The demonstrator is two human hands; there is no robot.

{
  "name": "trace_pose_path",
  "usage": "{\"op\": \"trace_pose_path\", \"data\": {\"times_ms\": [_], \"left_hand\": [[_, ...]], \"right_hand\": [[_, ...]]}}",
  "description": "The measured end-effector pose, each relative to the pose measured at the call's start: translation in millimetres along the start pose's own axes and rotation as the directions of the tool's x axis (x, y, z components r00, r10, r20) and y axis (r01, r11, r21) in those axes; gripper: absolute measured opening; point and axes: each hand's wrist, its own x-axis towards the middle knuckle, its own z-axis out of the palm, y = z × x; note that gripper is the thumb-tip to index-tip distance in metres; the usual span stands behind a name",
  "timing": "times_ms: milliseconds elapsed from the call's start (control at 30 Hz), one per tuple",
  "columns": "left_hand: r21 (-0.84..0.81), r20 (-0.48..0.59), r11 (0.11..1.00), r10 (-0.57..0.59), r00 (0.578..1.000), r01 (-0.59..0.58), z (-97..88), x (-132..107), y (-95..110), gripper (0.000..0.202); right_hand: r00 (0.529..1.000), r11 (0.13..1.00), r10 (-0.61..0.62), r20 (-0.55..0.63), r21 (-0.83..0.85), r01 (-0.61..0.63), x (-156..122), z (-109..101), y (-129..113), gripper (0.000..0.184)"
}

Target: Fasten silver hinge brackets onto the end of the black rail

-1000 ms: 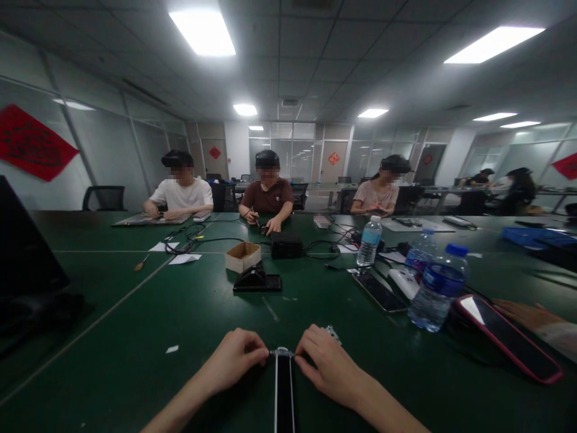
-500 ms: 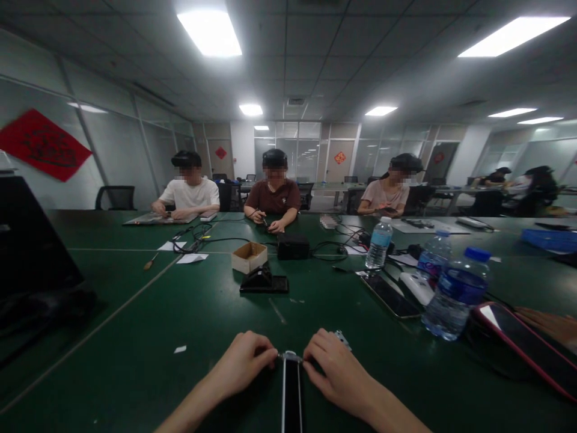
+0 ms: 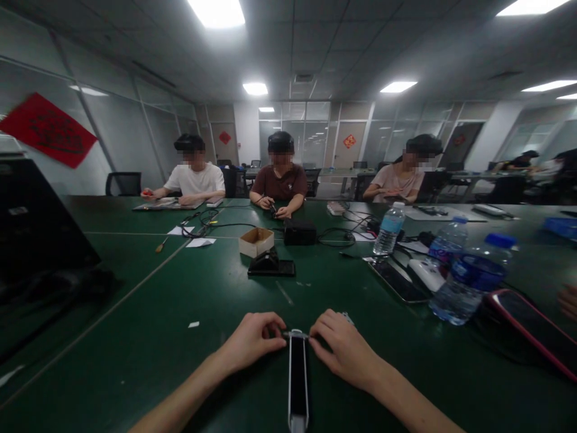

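Note:
A long, narrow device with a black face and white edges lies on the table in front of me, pointing away. A thin metal-looking piece crosses its far end; its exact kind is too small to tell. On the left side, my left hand pinches that piece between thumb and forefinger, the other fingers curled. From the right, my right hand is closed with its fingertips at the piece's other end. Partly hidden behind the right hand lies a small silvery part.
Ahead stand a black holder and an open cardboard box. Water bottles, a phone and cables lie to the right, a laptop to the left. Several people sit beyond; another person's hand shows at the right edge.
My view has tilted down and turned slightly left, so the scene sits higher and further right. Both hands stay at the device's far end; more of its near end shows.

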Motion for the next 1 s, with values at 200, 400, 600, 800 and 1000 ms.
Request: {"op": "trace_pose_path", "data": {"times_ms": [200, 400, 600, 800, 1000], "left_hand": [[-0.003, -0.023, 0.999, 0.039, 0.999, -0.039, 4.6, 2, -4, 0.017], [-0.014, -0.031, 0.999, 0.041, 0.999, -0.041, 6.3, 2, -7, 0.016], [-0.018, -0.026, 0.999, 0.042, 0.999, -0.042, 6.6, 2, -7, 0.019], [-0.024, 0.005, 0.999, 0.021, 1.000, -0.021, 5.3, 2, -2, 0.024], [0.019, 0.003, 0.999, 0.046, 0.999, -0.046, 5.3, 3, -2, 0.023]], "right_hand": [[1.000, 1.000, 0.001, 0.003, 0.016, -0.001, -1, -2, 0, 0.011], [1.000, 1.000, 0.003, 0.011, 0.020, -0.004, -1, -3, 0, 0.012], [0.999, 1.000, 0.000, 0.035, 0.011, -0.001, -1, -8, -2, 0.012], [0.999, 1.000, -0.005, 0.049, -0.003, 0.005, -1, -17, 12, 0.012], [0.994, 0.987, 0.085, -0.068, -0.130, -0.093, -7, -33, 60, 0.019]]}}
